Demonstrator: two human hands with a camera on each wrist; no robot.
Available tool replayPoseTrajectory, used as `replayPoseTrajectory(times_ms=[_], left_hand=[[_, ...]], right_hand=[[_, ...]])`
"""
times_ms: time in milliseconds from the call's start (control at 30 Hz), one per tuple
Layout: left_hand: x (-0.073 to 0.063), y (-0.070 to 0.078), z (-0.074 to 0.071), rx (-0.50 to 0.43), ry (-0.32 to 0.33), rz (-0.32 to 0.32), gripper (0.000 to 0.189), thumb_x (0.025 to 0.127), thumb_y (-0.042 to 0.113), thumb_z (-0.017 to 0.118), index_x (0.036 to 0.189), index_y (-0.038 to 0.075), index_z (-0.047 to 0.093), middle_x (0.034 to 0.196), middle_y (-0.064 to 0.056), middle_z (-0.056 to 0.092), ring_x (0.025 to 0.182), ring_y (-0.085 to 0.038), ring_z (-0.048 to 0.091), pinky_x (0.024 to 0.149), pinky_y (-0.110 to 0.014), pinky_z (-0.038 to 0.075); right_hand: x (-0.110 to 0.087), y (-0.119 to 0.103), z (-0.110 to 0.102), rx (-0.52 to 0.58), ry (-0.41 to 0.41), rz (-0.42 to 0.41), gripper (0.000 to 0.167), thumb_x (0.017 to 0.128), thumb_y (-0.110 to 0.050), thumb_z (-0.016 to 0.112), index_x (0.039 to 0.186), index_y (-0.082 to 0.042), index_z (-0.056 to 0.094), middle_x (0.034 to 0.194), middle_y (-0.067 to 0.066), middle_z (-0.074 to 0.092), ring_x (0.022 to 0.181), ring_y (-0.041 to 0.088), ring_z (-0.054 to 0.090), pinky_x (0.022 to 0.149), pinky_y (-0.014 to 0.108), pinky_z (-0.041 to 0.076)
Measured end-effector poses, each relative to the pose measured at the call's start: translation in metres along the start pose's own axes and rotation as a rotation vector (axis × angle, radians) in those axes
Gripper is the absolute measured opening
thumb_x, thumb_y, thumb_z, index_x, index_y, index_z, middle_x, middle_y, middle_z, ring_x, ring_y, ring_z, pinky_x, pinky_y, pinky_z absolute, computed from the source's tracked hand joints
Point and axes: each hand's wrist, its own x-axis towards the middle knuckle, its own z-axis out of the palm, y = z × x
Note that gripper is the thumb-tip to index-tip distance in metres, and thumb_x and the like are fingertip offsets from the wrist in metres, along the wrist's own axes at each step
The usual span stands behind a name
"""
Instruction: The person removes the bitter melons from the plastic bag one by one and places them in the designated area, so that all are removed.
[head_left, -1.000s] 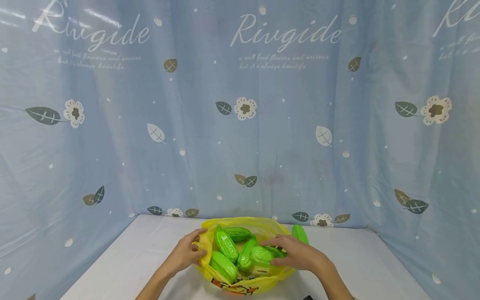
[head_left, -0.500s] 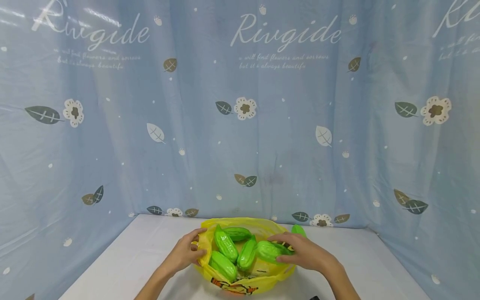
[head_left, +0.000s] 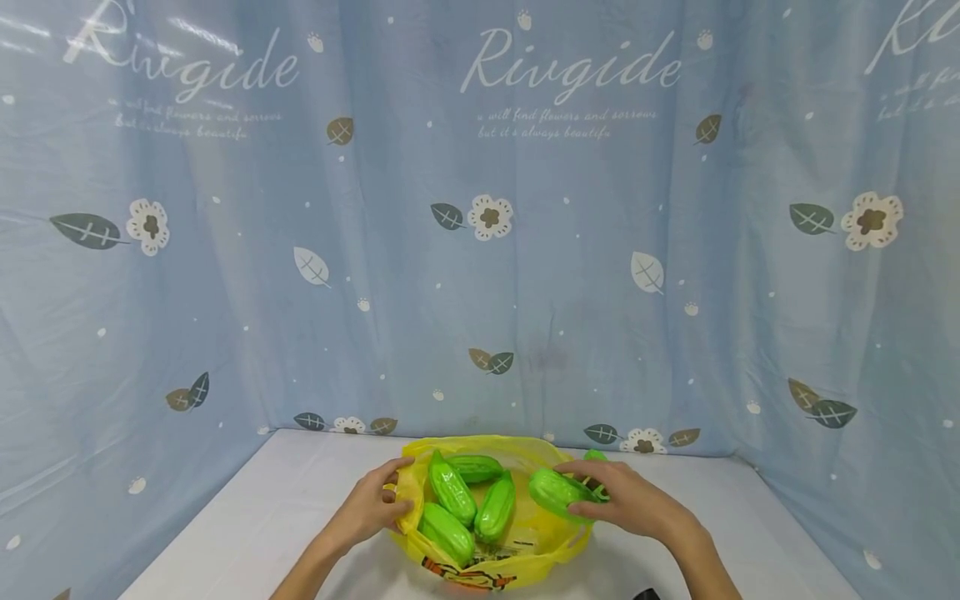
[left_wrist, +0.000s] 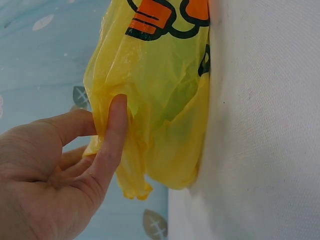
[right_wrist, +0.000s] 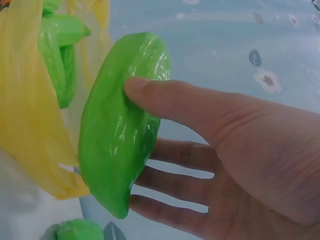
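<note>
A yellow plastic bag [head_left: 542,567] with its mouth spread wide stands on the white table. My left hand [head_left: 369,504] pinches the left side of its rim between thumb and fingers, as the left wrist view [left_wrist: 60,165] also shows. My right hand [head_left: 637,500] holds a glossy green toy gourd [right_wrist: 120,125], ridged and pointed at one end, thumb on one face and fingers behind. In the head view this gourd overlaps the bag's right rim. Several similar green gourds [head_left: 495,507] lie inside the bag.
Another green gourd [head_left: 595,455] lies on the table [head_left: 720,517] beyond the bag's right side, mostly covered by my right hand in the head view. A small black object [head_left: 647,594] shows at the bottom edge. A blue patterned curtain [head_left: 570,292] surrounds the table.
My right hand has moved rightward with the green toy gourd, from among the others inside the bag to its right rim. The left hand stays on the bag.
</note>
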Motion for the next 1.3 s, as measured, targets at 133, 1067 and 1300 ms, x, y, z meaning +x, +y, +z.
replayPoseTrajectory(times_ms=[133, 1067, 1300], left_hand=[[0.000, 0.001, 0.000, 0.000, 0.005, -0.002, 0.069, 0.086, 0.002, 0.069, 0.147, -0.005, 0.036, 0.122, -0.027, 0.054, 0.082, -0.020, 0.068, 0.058, -0.038, 0.062], [0.000, 0.000, 0.001, -0.001, -0.002, 0.011, 0.069, 0.086, 0.002, 0.069, 0.146, -0.005, 0.036, 0.120, -0.025, 0.055, 0.084, -0.020, 0.068, 0.057, -0.037, 0.062], [-0.001, 0.000, -0.001, -0.010, 0.004, 0.012, 0.070, 0.086, 0.002, 0.069, 0.147, -0.005, 0.035, 0.119, -0.025, 0.056, 0.085, -0.020, 0.069, 0.057, -0.036, 0.062]], right_hand=[[-0.003, 0.003, -0.004, -0.014, 0.021, 0.021, 0.053, 0.092, -0.042, 0.066, 0.140, -0.024, 0.054, 0.119, -0.004, 0.065, 0.098, 0.008, 0.062, 0.077, 0.025, 0.057], [-0.018, 0.048, -0.012, -0.027, 0.206, 0.362, 0.061, 0.090, -0.042, 0.067, 0.137, -0.005, 0.055, 0.099, 0.005, 0.070, 0.079, 0.014, 0.066, 0.064, 0.026, 0.059], [-0.017, 0.063, -0.005, -0.075, 0.301, 0.442, 0.061, 0.090, -0.040, 0.068, 0.137, -0.002, 0.055, 0.099, 0.007, 0.071, 0.080, 0.019, 0.069, 0.064, 0.033, 0.060]])
